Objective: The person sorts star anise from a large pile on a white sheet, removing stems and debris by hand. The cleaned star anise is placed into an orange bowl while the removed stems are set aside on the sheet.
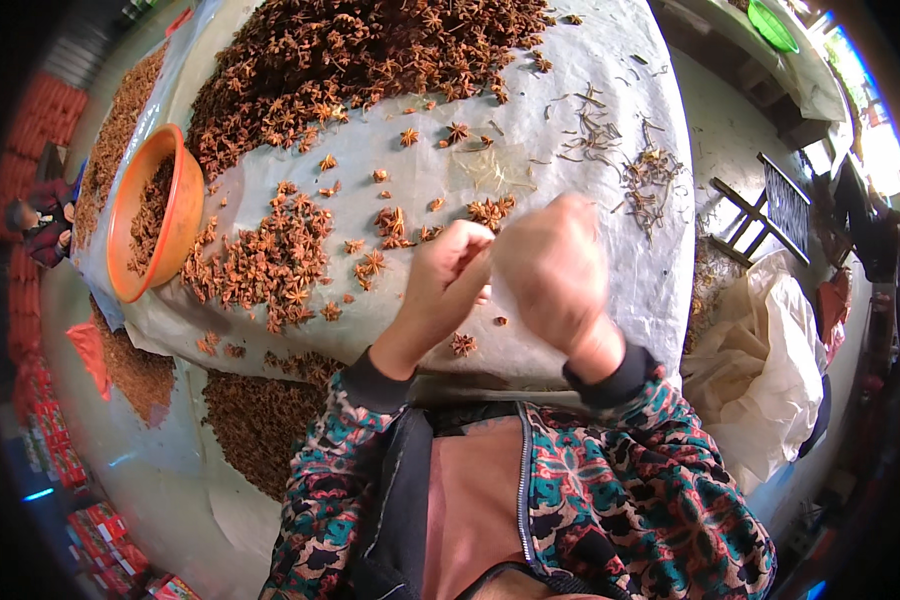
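Both hands are raised close together over a pale sheet (pixel 630 285) that covers the work surface. My left hand (pixel 450 281) has its fingers curled, and whatever may be between them is hidden. My right hand (pixel 551 274), blurred by motion, is bent beside it with its fingertips out of sight. Loose star anise pods (pixel 491 211) lie just beyond the hands, and one pod (pixel 463 344) lies below them. A large star anise heap (pixel 345 52) covers the far part of the sheet. A smaller pile (pixel 270 255) is to the left.
An orange plastic basin (pixel 187 202) holding brown pieces stands at the left edge. Thin stems (pixel 592 131) are scattered at the right. A white sack (pixel 765 367) and a dark metal-framed stool (pixel 765 202) are on the floor to the right. Another person (pixel 45 217) is at far left.
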`<state>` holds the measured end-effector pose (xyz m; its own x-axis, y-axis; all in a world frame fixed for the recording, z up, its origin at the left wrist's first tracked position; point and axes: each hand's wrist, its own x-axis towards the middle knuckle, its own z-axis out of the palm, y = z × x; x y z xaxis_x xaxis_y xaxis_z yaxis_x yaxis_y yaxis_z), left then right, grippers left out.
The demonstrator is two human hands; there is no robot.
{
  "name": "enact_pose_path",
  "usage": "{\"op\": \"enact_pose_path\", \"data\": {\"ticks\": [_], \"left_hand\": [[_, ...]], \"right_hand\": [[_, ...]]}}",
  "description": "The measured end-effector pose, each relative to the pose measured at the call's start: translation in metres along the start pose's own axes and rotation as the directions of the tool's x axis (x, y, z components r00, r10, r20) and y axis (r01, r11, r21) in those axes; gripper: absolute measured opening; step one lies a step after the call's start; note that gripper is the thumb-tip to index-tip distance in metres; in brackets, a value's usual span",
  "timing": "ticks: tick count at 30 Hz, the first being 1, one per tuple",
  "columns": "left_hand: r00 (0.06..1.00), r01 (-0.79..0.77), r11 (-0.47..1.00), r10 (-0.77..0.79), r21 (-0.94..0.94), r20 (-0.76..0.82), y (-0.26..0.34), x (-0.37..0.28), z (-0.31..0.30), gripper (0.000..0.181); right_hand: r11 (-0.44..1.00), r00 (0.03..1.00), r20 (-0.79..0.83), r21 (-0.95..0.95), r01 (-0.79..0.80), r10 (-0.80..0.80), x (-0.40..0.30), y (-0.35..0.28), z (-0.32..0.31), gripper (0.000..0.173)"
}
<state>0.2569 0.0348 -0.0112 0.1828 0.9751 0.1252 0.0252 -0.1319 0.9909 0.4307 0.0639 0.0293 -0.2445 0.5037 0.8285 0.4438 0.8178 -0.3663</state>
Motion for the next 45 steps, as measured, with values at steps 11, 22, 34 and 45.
{"op": "enact_pose_path", "data": {"ticks": [11, 22, 34, 45], "left_hand": [[0.927, -0.324, 0.268, 0.282, 0.907, 0.247, -0.084, 0.155, -0.018, 0.014], [0.981, 0.194, 0.946, -0.192, -0.259, 0.033, -0.027, 0.067, -0.004, 0.014], [0.954, -0.194, 0.434, 0.292, 0.88, 0.067, -0.016, 0.022, -0.058, 0.045], [0.996, -0.092, 0.113, 0.032, 0.989, 0.089, -0.056, 0.019, -0.12, 0.073]], "right_hand": [[0.86, 0.85, 0.13, -0.101, -0.501, 0.511, -0.03, 0.127, 0.014, 0.021], [0.698, 0.711, 0.388, 0.204, -0.687, 0.587, -0.029, 0.064, 0.022, 0.019], [0.687, 0.758, 0.469, -0.726, 0.038, 0.454, -0.018, 0.152, -0.039, 0.025], [0.982, 0.849, 0.503, 0.002, -0.189, 0.162, -0.006, 0.192, 0.124, 0.02]]}}
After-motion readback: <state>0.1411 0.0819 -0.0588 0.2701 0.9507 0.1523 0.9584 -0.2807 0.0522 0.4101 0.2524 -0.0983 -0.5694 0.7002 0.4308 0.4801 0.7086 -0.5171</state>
